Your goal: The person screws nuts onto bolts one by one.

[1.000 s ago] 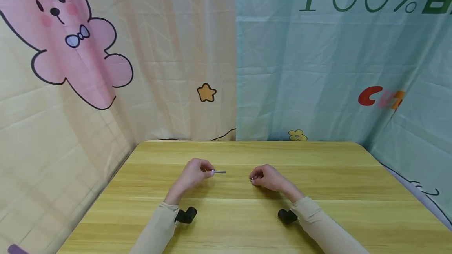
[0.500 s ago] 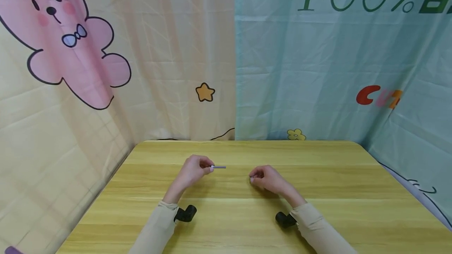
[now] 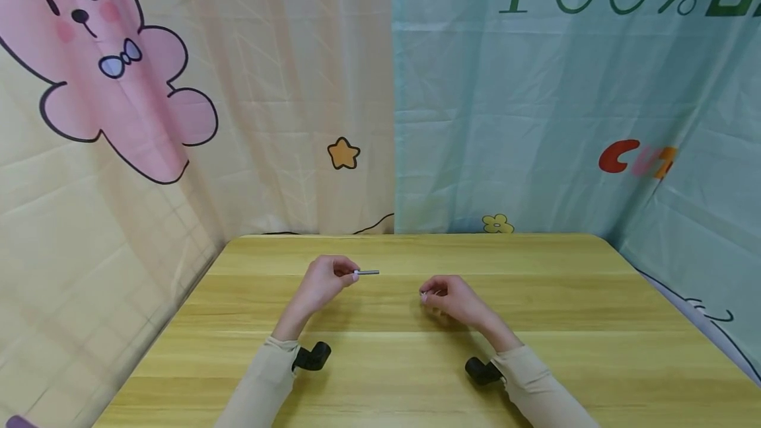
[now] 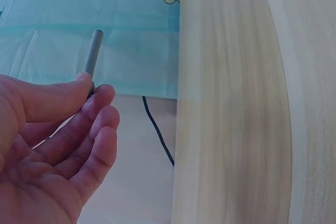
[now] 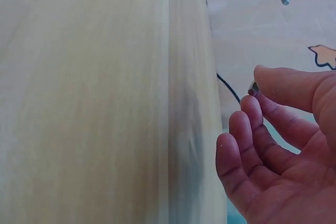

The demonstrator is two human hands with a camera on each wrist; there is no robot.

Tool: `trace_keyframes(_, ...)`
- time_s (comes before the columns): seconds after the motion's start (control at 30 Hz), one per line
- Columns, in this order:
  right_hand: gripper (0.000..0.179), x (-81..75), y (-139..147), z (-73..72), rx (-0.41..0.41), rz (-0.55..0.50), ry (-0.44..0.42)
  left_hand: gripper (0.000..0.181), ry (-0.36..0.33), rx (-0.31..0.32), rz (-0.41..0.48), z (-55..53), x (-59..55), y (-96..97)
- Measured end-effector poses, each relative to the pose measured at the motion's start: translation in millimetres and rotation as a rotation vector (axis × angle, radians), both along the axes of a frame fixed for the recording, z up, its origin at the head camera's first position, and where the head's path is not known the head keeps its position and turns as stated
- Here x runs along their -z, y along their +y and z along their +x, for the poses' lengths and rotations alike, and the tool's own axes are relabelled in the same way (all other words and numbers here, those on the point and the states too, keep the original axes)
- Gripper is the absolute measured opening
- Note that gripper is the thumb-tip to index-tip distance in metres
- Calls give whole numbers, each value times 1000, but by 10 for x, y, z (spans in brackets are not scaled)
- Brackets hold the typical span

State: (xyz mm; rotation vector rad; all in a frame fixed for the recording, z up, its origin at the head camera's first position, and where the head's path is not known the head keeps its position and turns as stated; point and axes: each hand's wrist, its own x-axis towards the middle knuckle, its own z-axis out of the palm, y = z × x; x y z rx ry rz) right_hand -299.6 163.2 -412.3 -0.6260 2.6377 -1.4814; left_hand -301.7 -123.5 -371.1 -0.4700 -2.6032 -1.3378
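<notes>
Printed curtains hang behind a wood-grain table. Over it, the left hand's grip pinches a threaded bolt pointing to three o'clock; farther that way, the right hand's grip pinches a small metal piece.

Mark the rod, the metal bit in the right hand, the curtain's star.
Rod (image 4: 93, 53): left wrist view, middle of the exposed threads.
Metal bit (image 5: 253, 89): right wrist view, middle of its exposed part.
Star (image 3: 343, 153): head view, centre of the orange print.
</notes>
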Motion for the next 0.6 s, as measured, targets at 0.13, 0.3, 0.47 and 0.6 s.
trace_keyframes(0.13,18,5,-2,-19,-4,-14,33,4,11,7,14,2,-23,-5)
trace_keyframes(0.3,22,-33,-34,13,10,-29,41,4,15,14,28,-1,-38,-2)
trace_keyframes(0.47,24,-103,-74,63,34,-66,37,4,8,5,30,-13,-38,-4)
trace_keyframes(0.6,20,-169,-101,94,57,-113,26,5,13,-8,36,-17,-55,-5)
